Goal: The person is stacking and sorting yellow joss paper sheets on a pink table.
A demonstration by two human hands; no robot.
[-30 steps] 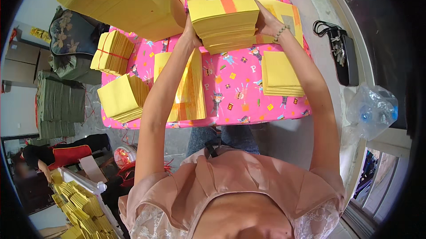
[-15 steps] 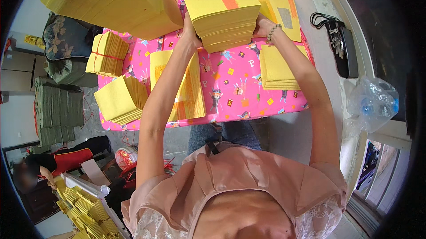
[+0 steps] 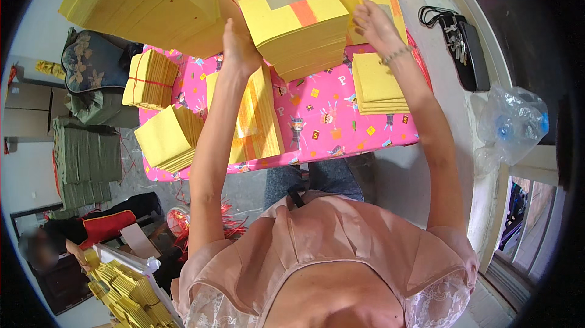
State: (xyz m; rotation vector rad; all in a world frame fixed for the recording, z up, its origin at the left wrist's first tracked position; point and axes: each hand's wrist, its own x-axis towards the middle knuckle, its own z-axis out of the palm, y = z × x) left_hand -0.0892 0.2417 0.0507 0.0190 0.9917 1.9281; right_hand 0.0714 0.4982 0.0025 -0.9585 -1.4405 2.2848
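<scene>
**Both hands at the tall yellow paper stack**

I logged the left hand (image 3: 239,44) pressed flat against the left side of the tall stack of yellow sheets (image 3: 297,16), fingers around its edge. The right hand (image 3: 376,23) lay spread, fingers wide, on a second yellow pile (image 3: 372,0) just right of that stack, gripping nothing. The stack stood on the pink patterned table (image 3: 317,121), toward its far side. A smaller pile (image 3: 379,83) lay under the right forearm; a tied bundle (image 3: 149,79) sat at the table's left.

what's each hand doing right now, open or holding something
Left hand: pressed against the left side of the thick yellow paper stack, steadying it.
Right hand: open, fingers spread on the flatter yellow sheets beside it.
</scene>
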